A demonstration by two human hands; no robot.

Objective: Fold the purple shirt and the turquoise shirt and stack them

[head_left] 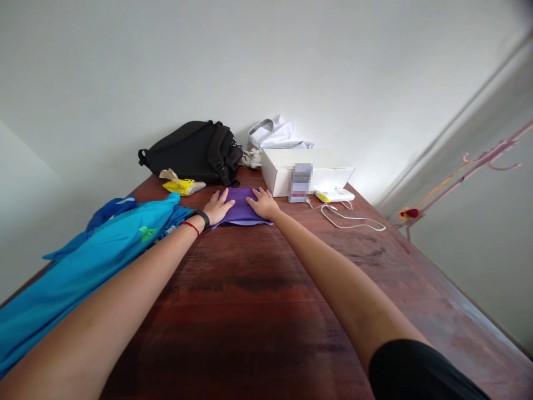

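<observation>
Head view: both your palms lie on the purple cloth.
Your left hand and right hand rest on its two sides with fingers spread, pressing down and gripping nothing, as far as you can see. It sits folded on the table, in front of the white box and to the right of the blue clothes. The step in hand looks like smoothing the fold flat; the next move probably calls for lifting both palms evenly, so the layers don't drag or ruck up.
</observation>
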